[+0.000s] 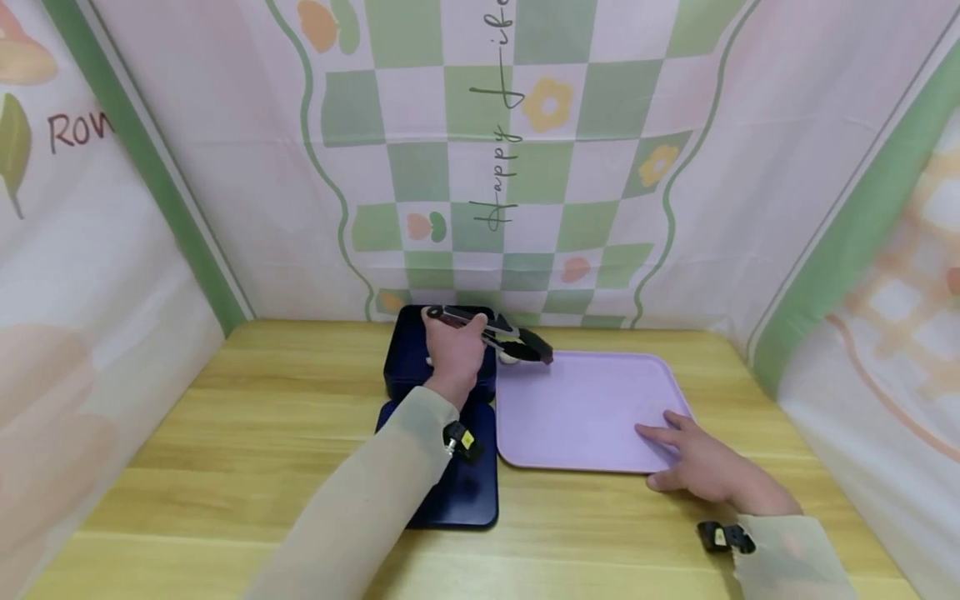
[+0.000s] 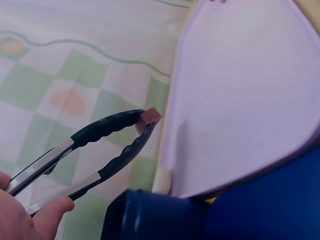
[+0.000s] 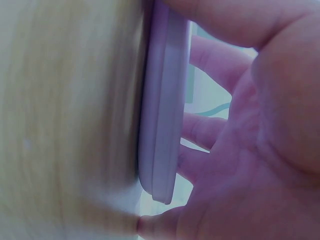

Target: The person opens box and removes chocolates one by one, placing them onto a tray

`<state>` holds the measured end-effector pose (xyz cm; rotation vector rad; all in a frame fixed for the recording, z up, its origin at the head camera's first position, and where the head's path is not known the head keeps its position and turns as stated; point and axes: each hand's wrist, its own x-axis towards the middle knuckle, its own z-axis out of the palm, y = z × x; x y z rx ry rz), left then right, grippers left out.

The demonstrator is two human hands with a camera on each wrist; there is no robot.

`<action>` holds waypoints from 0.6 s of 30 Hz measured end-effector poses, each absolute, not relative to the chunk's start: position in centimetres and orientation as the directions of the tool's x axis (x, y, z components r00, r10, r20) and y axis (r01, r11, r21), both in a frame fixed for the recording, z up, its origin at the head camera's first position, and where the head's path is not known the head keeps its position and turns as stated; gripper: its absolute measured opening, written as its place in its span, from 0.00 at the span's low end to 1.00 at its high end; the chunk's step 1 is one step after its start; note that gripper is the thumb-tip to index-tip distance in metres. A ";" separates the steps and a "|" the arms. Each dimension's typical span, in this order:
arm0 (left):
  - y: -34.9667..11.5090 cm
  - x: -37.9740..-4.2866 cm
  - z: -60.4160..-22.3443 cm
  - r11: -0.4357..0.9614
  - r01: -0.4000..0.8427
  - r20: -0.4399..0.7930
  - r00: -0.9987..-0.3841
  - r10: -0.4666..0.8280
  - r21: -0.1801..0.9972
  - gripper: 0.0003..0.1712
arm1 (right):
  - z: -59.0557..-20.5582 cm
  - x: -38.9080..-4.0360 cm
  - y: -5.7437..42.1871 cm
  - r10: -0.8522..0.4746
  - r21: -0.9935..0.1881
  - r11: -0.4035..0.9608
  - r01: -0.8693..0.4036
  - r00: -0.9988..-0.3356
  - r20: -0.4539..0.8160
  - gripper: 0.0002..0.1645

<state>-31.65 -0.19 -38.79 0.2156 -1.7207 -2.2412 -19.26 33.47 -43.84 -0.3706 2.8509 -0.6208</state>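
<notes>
- Overhead in the head view, the left hand (image 1: 455, 350) grips a pair of tongs (image 1: 534, 343), its thumb lying along one silver arm.
- Clamped between the black ends of those tongs is a small reddish-brown block (image 2: 148, 120), held up near the back left corner of a lilac tray (image 1: 585, 408).
- Near that same corner, below the tongs, sits a small cream-white piece (image 2: 162, 181); whether it rests on the tray, I cannot tell.
- Beneath the left hand stands a dark blue box (image 1: 400, 383), just beside the tray's left edge.
- Nearer the person, a dark blue lid (image 1: 468, 492) lies on the wooden table (image 1: 262, 433), partly covered by the left sleeve (image 1: 375, 492).
- Over at the tray's front right corner, the right hand (image 1: 705, 462) rests with its fingers spread apart.
- Behind everything hangs a green-and-white checked cloth (image 1: 480, 171).
</notes>
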 end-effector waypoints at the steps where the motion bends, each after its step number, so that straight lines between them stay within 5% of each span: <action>1: 0.1 -31.7 -39.0 -0.201 0.149 0.075 -0.939 -0.336 0.968 0.32 | -43.8 -19.2 33.5 -0.284 -0.430 0.880 -0.199 -0.948 -0.141 0.50; 18: 3.2 -31.2 -40.0 0.006 0.180 0.170 -0.918 -0.358 0.984 0.28 | -43.7 -19.4 33.4 -0.267 -0.428 0.887 -0.174 -0.949 -0.168 0.50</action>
